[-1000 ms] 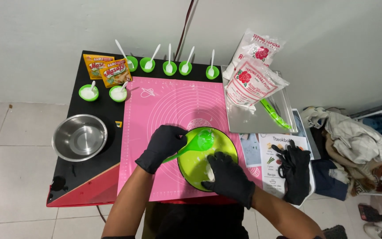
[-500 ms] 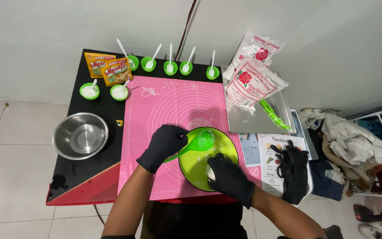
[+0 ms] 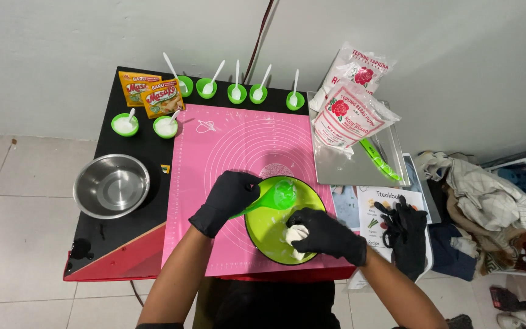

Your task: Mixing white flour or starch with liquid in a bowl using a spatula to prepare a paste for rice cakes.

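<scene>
A lime green bowl (image 3: 263, 240) sits on the near part of a pink silicone mat (image 3: 245, 152). My left hand (image 3: 226, 198), in a black glove, holds a green measuring cup (image 3: 281, 195) by its handle and tilts it over the bowl. Inside the bowl, my right hand (image 3: 321, 234), also gloved in black, grips a lump of white dough (image 3: 296, 233).
A steel bowl (image 3: 111, 186) stands on the left of the black table. Several small green cups with white spoons (image 3: 236, 92) line the far edge, beside two yellow seasoning packets (image 3: 153, 94). Two flour bags (image 3: 351, 113) lie on a steel tray (image 3: 348, 167). Spare black gloves (image 3: 406, 234) rest on a paper sheet.
My right hand has shifted slightly inside the bowl on the dough. The left hand keeps the cup tilted in the same place.
</scene>
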